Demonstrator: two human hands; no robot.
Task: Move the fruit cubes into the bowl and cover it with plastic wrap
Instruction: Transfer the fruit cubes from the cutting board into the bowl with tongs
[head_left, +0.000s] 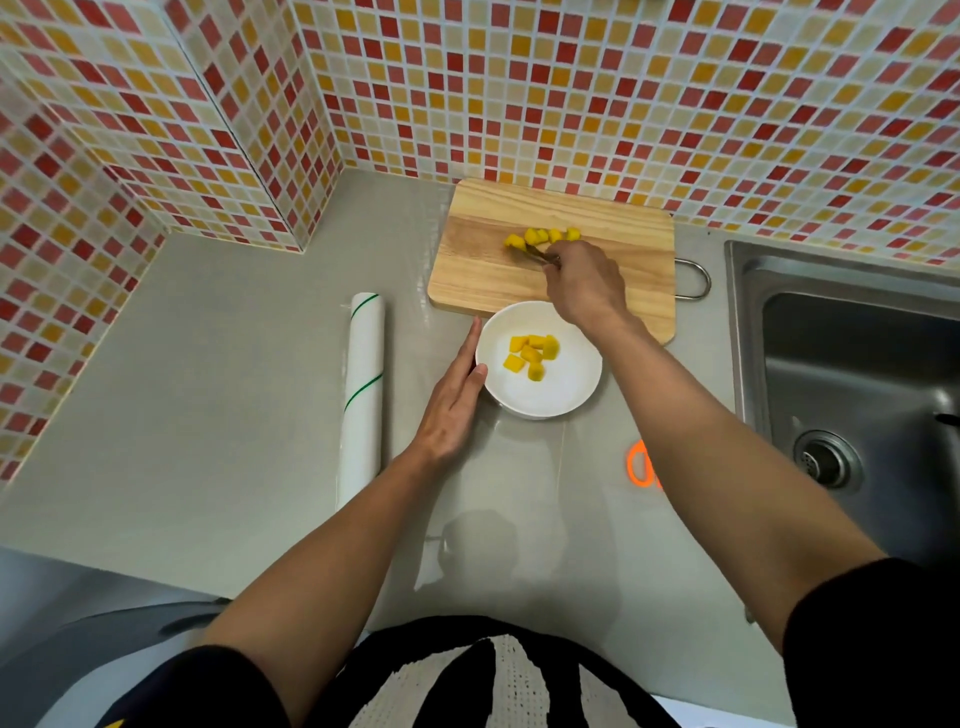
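Head view: right hand grips a small utensil, type unclear, tip at the yellow fruit cubes left on the cutting board. Bowl, just below the board for a short carry, holds several cubes. Left hand, fingers straight, braces the bowl's rim. Plastic wrap roll waits nearby, unused.

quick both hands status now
Left hand: open, straight fingers against the white round bowl.
Right hand: gripping thin metal tongs at the yellow fruit cubes.
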